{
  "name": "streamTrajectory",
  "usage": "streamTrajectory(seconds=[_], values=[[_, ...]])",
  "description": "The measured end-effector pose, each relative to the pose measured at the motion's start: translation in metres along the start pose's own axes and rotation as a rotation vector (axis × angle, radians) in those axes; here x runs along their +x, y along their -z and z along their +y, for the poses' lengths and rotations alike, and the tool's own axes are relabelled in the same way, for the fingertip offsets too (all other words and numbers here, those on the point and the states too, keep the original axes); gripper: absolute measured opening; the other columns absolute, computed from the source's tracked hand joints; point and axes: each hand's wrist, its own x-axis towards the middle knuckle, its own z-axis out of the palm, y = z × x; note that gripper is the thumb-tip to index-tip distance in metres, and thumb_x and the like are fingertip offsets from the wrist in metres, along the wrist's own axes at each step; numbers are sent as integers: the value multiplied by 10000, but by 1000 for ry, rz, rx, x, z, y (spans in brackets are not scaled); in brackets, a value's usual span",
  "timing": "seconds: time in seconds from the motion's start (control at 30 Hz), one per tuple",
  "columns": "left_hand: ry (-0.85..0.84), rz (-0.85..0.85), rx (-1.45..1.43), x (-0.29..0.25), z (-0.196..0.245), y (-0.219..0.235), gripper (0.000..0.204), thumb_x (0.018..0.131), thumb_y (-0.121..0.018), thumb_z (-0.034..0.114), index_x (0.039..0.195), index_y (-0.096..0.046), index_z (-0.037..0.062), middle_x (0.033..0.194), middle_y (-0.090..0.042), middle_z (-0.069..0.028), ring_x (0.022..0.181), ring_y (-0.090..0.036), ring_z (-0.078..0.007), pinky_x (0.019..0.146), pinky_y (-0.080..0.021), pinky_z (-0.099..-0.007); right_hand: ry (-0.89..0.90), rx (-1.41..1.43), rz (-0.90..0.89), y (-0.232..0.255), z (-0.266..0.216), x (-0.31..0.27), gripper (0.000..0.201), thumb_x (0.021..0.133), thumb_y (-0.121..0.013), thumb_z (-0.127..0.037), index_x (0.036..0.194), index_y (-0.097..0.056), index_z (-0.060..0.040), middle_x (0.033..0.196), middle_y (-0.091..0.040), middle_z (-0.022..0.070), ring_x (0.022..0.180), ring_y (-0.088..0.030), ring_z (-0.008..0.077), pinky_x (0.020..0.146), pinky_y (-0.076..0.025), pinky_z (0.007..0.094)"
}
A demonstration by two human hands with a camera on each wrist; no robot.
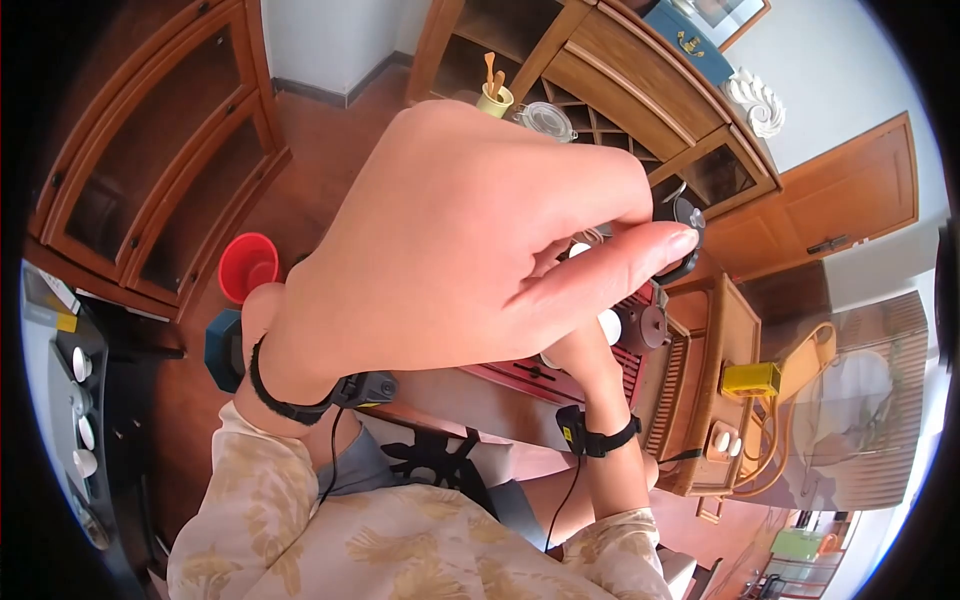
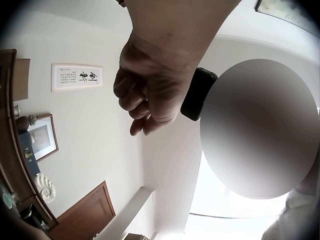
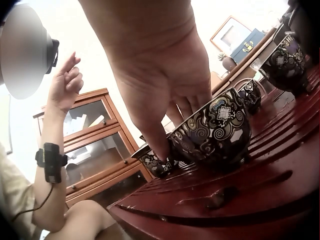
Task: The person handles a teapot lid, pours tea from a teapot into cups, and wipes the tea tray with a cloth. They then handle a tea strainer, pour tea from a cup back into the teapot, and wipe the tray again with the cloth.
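Note:
My left hand [image 1: 470, 230] is raised close to the head camera and covers much of that view. Its lower fingers are curled, thumb and index finger point forward together, and nothing shows in its grasp. Behind and below it, my right hand [image 1: 582, 352] is partly hidden at the red tea tray [image 3: 225, 185]. In the right wrist view, the right thumb [image 3: 159, 142] reaches down between a dark patterned cup [image 3: 215, 130] and a smaller patterned cup [image 3: 155, 164]. The other fingers go behind the nearer cup's rim; I cannot tell whether they grip it.
More patterned cups [image 3: 285, 67] stand farther along the tray. A brown teapot [image 1: 645, 328] sits beside it, near a dark kettle [image 1: 685, 215]. A wooden cabinet [image 1: 640, 75] lies beyond, a red bucket [image 1: 248, 268] stands at left, and a yellow box [image 1: 750, 380] at right.

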Motion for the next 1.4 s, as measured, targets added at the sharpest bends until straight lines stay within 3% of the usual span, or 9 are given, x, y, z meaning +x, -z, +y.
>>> streamTrajectory(seconds=[0.37, 0.47, 0.57, 0.67, 0.73, 0.77, 0.93, 1.07, 1.4], values=[[-2, 23, -26, 0, 3, 9, 81, 985, -851, 24, 922, -811, -7, 751, -797, -89, 634, -780, -140, 536, -525, -234, 52, 66, 48, 2, -19, 3, 602, 925, -888, -110, 1470, -657, -2, 1425, -720, 240, 1309, -701, 413, 1064, -569, 472], [-12, 27, -19, -1, 2, 10, 79, 988, -853, 34, 927, -817, 1, 751, -798, -82, 628, -775, -133, 525, -512, -234, 64, 55, 13, 11, -23, 3, 564, 952, -877, -131, 1456, -660, -2, 1353, -749, 241, 1261, -721, 415, 1034, -574, 475], [-19, 35, -45, -1, 0, 10, 73, 990, -857, 49, 934, -827, 13, 747, -798, -73, 618, -767, -121, 511, -492, -234, -52, 73, 106, 19, -6, 6, 493, 983, -854, -146, 1416, -673, 6, 1270, -769, 250, 1192, -743, 420, 996, -581, 484], [-18, 43, -38, -1, 1, 12, 71, 992, -859, 64, 940, -835, 22, 737, -794, -62, 604, -756, -111, 497, -470, -231, 94, -89, 199, 39, 24, 17, 379, 980, -831, -120, 1324, -722, -3, 1203, -770, 244, 1125, -738, 434, 948, -587, 490], [-14, 47, -29, -1, 2, 13, 74, 994, -860, 70, 938, -838, 26, 726, -790, -55, 590, -745, -105, 489, -458, -230, 136, -235, 295, 48, 42, 17, 392, 951, -832, -102, 1317, -730, -4, 1201, -765, 226, 1119, -716, 434, 945, -579, 497], [-18, 53, -33, -1, 2, 13, 79, 993, -861, 72, 933, -838, 26, 719, -786, -54, 583, -739, -104, 487, -454, -230, 47, -180, 247, 52, 46, 19, 456, 914, -859, -125, 1333, -730, -1, 1210, -760, 219, 1117, -698, 435, 964, -571, 506], [-40, 90, -25, -1, 1, 12, 97, 990, -866, 79, 914, -835, 27, 687, -767, -51, 550, -708, -101, 478, -440, -232, -13, -189, 194, 50, 77, 17, 536, 884, -898, -182, 1359, -728, 0, 1286, -756, 242, 1196, -702, 436, 1020, -570, 507], [-53, 101, -25, -1, -1, 15, 102, 983, -875, 84, 910, -833, 27, 671, -755, -46, 541, -694, -96, 476, -432, -231, -24, -295, 195, 44, 77, 21, 549, 890, -907, -207, 1360, -724, 11, 1317, -754, 275, 1235, -718, 448, 1037, -574, 510], [-64, 107, -24, 0, -1, 13, 123, 980, -877, 88, 883, -826, 32, 656, -733, -31, 498, -618, -83, 461, -385, -246, -69, -188, 228, 40, 57, 28, 554, 919, -890, -224, 1385, -714, 19, 1257, -774, 293, 1177, -751, 468, 1006, -597, 498]])
